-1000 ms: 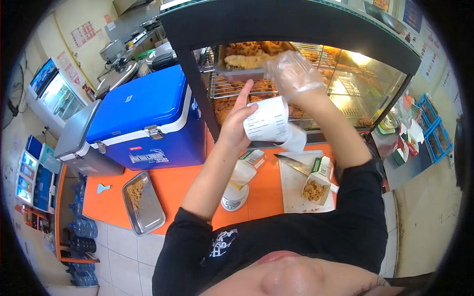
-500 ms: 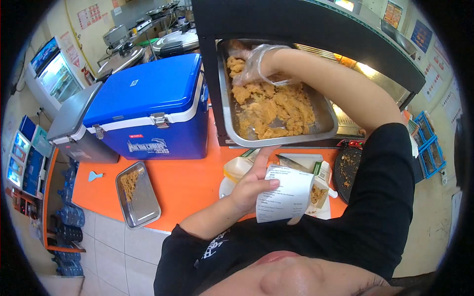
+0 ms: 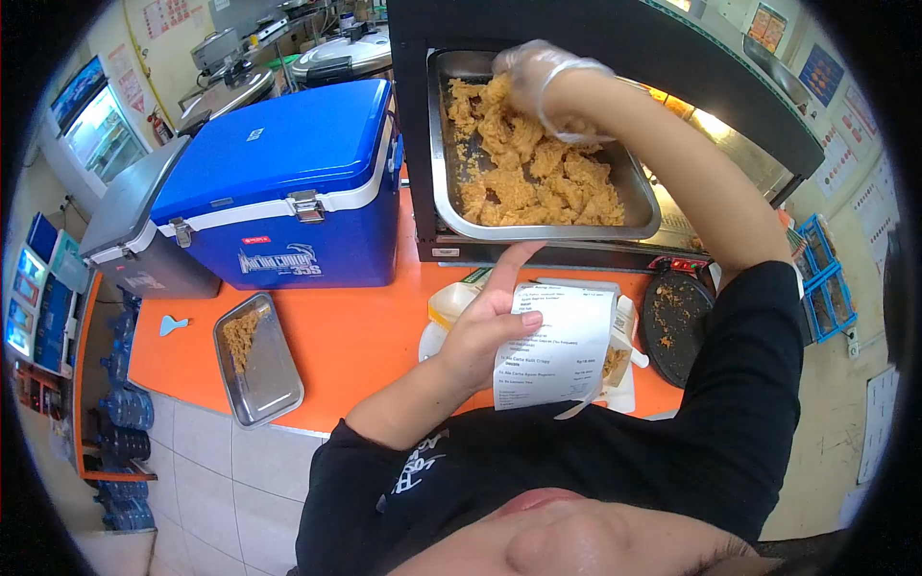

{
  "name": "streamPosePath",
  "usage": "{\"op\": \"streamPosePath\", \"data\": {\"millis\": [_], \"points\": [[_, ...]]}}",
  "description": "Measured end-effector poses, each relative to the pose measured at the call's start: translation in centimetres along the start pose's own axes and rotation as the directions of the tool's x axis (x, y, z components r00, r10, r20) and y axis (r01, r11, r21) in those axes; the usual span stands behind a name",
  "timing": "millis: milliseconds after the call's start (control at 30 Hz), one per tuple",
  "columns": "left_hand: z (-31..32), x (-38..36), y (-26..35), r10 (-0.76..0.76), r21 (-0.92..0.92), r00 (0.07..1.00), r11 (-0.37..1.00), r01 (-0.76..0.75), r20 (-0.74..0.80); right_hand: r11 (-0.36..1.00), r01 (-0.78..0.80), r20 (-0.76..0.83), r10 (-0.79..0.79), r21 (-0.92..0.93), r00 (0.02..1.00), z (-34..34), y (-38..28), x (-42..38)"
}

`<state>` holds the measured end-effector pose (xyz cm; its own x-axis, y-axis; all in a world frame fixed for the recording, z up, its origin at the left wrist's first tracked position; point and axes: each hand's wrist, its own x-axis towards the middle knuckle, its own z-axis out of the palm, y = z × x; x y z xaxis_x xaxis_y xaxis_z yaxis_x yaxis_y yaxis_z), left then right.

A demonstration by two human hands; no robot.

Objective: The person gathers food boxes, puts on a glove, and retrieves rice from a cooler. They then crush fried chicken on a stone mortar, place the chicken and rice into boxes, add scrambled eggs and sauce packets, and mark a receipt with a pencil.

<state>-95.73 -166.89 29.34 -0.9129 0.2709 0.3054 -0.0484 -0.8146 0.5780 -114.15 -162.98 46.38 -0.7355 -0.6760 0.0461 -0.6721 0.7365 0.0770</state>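
Observation:
My left hand (image 3: pixel 485 336) holds a printed paper receipt (image 3: pixel 555 355) between thumb and fingers, its index finger stretched up to the front rim of a deep metal tray (image 3: pixel 543 232). Golden fried chicken (image 3: pixel 538 182) lies in pieces and crumbs in that tray. In a clear plastic glove, my right hand (image 3: pixel 547 82) reaches over the tray's far side, its fingers curled down on the chicken and partly hidden behind it. Under the receipt, an open food carton (image 3: pixel 622 326) shows partly, with crispy bits inside.
A lit warming cabinet (image 3: pixel 715 125) rises behind the tray. On the orange counter (image 3: pixel 365 336) stand a blue cooler box (image 3: pixel 322 259), a grey cooler (image 3: pixel 158 259), a small metal tray with crumbs (image 3: pixel 269 384), a light-blue scraper (image 3: pixel 173 324) and a round black pan (image 3: pixel 684 350).
My right hand has lifted from the tray's left side toward its far edge, and chicken pieces have shifted. The metal tray appears higher in view. My left hand still holds the receipt.

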Motion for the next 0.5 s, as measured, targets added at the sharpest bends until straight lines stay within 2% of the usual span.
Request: {"op": "streamPosePath", "data": {"millis": [33, 100, 167, 200, 233, 300, 333, 367, 433, 467, 500], "points": [[0.0, 0.0, 0.0, 0.000, 0.001, 1.000, 1.000, 0.000, -0.003, 0.998, -0.067, 0.020, 0.067, -0.003, 0.998, -0.3, 0.1, 0.0], [0.1, -0.1, 0.0, -0.003, -0.009, 0.999, 1.000, 0.002, -0.034, 0.999, -0.004, 0.049, 0.006, -0.046, 0.999, 0.0, 1.1, 0.0], [0.3, 0.0, 0.0, 0.004, 0.007, 0.999, 1.000, -0.004, -0.036, 0.997, 0.065, 0.207, -0.058, -0.030, 0.977, -0.3, 0.1, -1.6], [0.3, 0.1, 0.0, 0.012, 0.022, 0.999, 1.000, -0.011, -0.037, 0.997, 0.056, 0.107, -0.051, -0.046, 0.993, 1.7, 0.2, -1.6], [0.2, 0.2, -0.1, 0.010, 0.018, 0.999, 1.000, -0.009, -0.038, 0.997, 0.055, 0.111, -0.050, -0.045, 0.993, 1.6, -0.3, -1.8], [-0.2, 0.5, 0.0, -0.021, 0.032, 0.999, 0.999, 0.022, -0.039, 0.994, 0.050, 0.218, -0.028, -0.098, 0.976, 0.8, -1.7, -1.9], [-0.1, 0.5, 0.0, -0.023, 0.034, 0.999, 0.999, 0.024, -0.040, 0.994, -0.073, 0.234, 0.053, 0.078, 0.971, 0.6, -1.8, -2.2], [0.2, 0.6, 0.0, 0.002, 0.015, 1.000, 1.000, -0.001, -0.027, 0.994, -0.072, 0.232, 0.052, 0.079, 0.971, 0.8, -1.8, -2.0], [0.2, 0.6, 0.1, 0.027, -0.006, 1.000, 1.000, -0.027, -0.016, 0.981, -0.190, 0.145, 0.194, -0.042, 0.970, 2.3, -1.8, -0.9], [0.1, 0.6, 0.1, 0.033, 0.000, 0.999, 0.999, -0.033, -0.017, 0.986, -0.157, -0.002, 0.157, -0.062, 0.988, 3.6, -1.3, -0.6], [0.0, 0.7, 0.1, 0.039, 0.008, 0.999, 0.999, -0.039, -0.017, 0.986, -0.154, 0.002, 0.154, -0.061, 0.988, 4.0, -0.5, 0.1]]}}
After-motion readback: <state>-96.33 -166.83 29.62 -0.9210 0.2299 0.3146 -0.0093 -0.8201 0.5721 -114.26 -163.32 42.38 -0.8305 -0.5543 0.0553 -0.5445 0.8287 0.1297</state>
